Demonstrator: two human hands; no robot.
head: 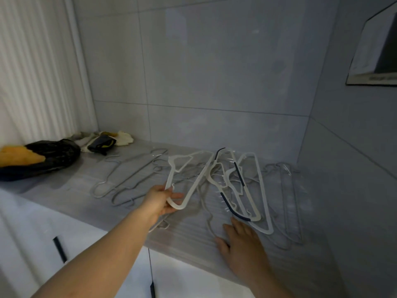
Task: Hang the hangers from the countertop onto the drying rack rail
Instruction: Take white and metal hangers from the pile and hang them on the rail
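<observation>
Several hangers lie spread over the grey countertop (64, 190). My left hand (160, 201) grips the near end of a white plastic hanger (193, 181), which is tilted with its far end toward the wall. My right hand (240, 237) rests flat with straight fingers on the countertop, its fingertips next to a white hanger with dark blue strips (236, 211). More white hangers (257, 190) lie beside it. Thin metal wire hangers (120, 179) sit to the left, and clear ones (287, 201) to the right. No drying rack rail is in view.
A black bag with something yellow in it (43, 155) and a pile of cloths (107, 140) sit at the back left of the countertop. Tiled walls close the back and right side. White cabinet doors (43, 244) with dark handles are below.
</observation>
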